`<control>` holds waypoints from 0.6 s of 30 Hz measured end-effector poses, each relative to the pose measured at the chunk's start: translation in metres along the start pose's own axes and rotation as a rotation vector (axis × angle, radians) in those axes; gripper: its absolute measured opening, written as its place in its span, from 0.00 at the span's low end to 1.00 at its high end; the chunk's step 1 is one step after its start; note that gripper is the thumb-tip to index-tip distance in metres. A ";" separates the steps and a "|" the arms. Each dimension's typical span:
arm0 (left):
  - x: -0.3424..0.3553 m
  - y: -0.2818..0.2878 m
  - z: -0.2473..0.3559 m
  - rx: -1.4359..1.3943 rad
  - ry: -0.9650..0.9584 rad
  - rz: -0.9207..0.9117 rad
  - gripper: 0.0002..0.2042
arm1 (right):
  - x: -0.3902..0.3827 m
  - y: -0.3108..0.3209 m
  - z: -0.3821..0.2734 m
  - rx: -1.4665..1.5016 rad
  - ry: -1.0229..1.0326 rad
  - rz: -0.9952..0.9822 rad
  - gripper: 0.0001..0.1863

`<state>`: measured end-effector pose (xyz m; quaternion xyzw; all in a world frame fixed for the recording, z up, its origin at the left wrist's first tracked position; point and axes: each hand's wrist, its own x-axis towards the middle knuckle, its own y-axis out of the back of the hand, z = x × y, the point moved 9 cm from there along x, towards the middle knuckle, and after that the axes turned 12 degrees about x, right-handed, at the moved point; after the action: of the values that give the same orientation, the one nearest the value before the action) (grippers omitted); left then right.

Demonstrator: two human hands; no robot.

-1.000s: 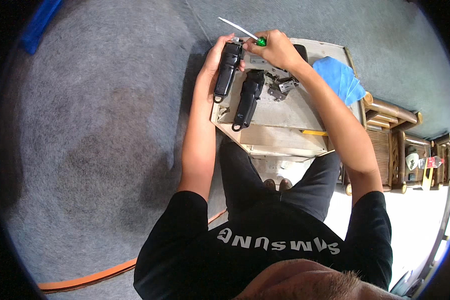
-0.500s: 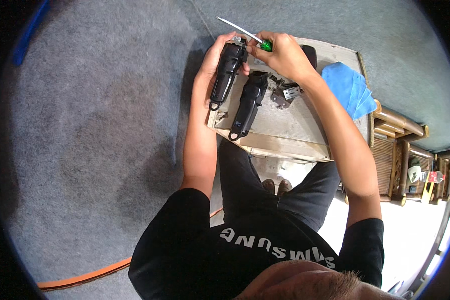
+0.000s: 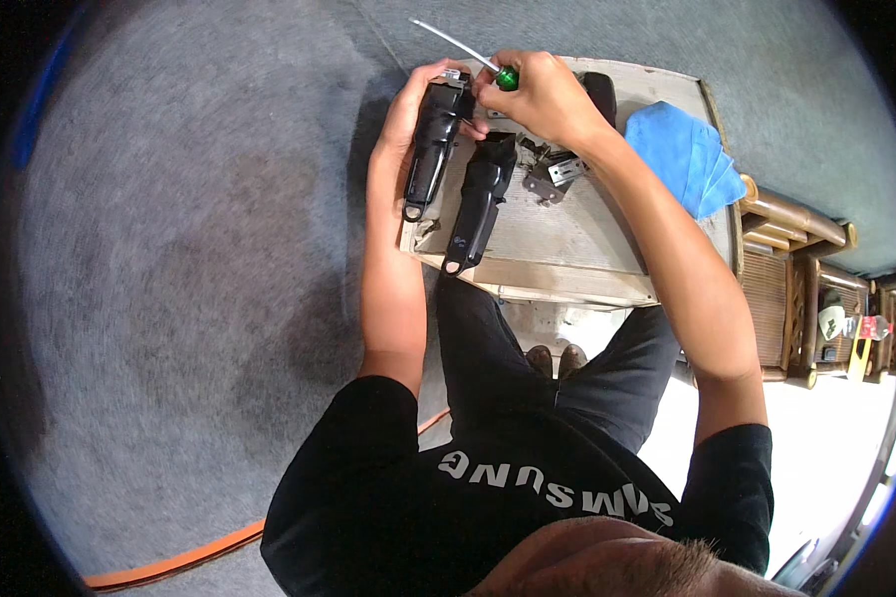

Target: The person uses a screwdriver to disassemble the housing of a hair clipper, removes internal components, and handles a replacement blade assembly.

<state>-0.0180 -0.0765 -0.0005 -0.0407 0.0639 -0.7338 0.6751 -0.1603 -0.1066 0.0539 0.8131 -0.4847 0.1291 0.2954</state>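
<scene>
My left hand (image 3: 404,114) is wrapped round a black hair clipper (image 3: 432,149), its blade end pointing away from me. My right hand (image 3: 540,95) grips a screwdriver (image 3: 507,78) by its green handle, the pale shaft slanting up to the far left. The right fingertips are close to the blade end of the held clipper; whether they also pinch a small part cannot be seen. A second black hair clipper (image 3: 480,204) lies on the wooden tabletop (image 3: 602,234), just right of the held one. Beside it are several loose metal clipper parts (image 3: 558,176).
Blue cloths (image 3: 679,159) lie fanned out at the table's right side. A dark object (image 3: 598,97) sits behind my right wrist. Farther right stands bamboo furniture (image 3: 791,239) with small items on it. Grey carpet (image 3: 189,229) spreads to the left.
The view has shifted slightly, so the table and hands appear a little higher and farther left. Both hands keep their holds on the clipper and the screwdriver.
</scene>
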 end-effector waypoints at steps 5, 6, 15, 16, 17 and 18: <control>0.003 0.003 -0.003 -0.007 -0.025 0.041 0.20 | -0.002 -0.004 0.003 0.009 -0.045 -0.019 0.18; 0.002 0.004 -0.006 -0.018 -0.004 0.015 0.20 | -0.002 -0.005 0.001 0.011 -0.046 -0.020 0.18; 0.001 0.003 -0.014 -0.077 0.058 -0.004 0.19 | -0.006 -0.007 -0.008 -0.125 0.066 -0.014 0.20; 0.002 0.007 -0.016 -0.101 0.062 0.016 0.20 | -0.007 -0.006 -0.014 -0.181 0.104 0.000 0.19; 0.003 0.010 -0.017 -0.101 0.061 0.019 0.20 | -0.008 -0.006 -0.021 -0.236 0.143 0.014 0.19; 0.005 0.007 -0.013 -0.086 0.012 -0.033 0.19 | -0.008 -0.004 -0.023 -0.235 0.142 0.013 0.19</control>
<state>-0.0131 -0.0812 -0.0142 -0.0662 0.0989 -0.7418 0.6600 -0.1594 -0.0853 0.0664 0.7584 -0.4798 0.1304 0.4214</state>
